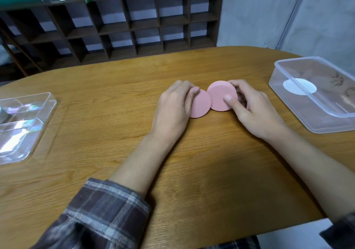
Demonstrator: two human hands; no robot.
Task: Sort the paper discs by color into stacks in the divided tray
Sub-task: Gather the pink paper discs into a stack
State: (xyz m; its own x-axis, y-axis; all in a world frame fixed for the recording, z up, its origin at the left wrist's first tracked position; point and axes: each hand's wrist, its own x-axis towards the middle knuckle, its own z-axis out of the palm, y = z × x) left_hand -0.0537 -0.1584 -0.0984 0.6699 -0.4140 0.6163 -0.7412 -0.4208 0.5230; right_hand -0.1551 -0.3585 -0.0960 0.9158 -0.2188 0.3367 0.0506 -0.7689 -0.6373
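Observation:
Two pink paper discs are at the middle of the wooden table. My left hand (175, 106) holds the left pink disc (200, 105) with thumb and fingers curled at its edge. My right hand (253, 110) grips the right pink stack of discs (221, 96), tilted up, thumb on its face and fingers behind. The two pink pieces touch edge to edge. The clear divided tray (41, 112) lies at the far left of the table. A white disc (299, 86) lies in a clear plastic box (311, 121) at the right.
The oval wooden table (115, 94) has its near edge at the bottom right. A dark wooden cubby shelf (134, 23) stands behind the table. Faint pale discs show through the box's far side.

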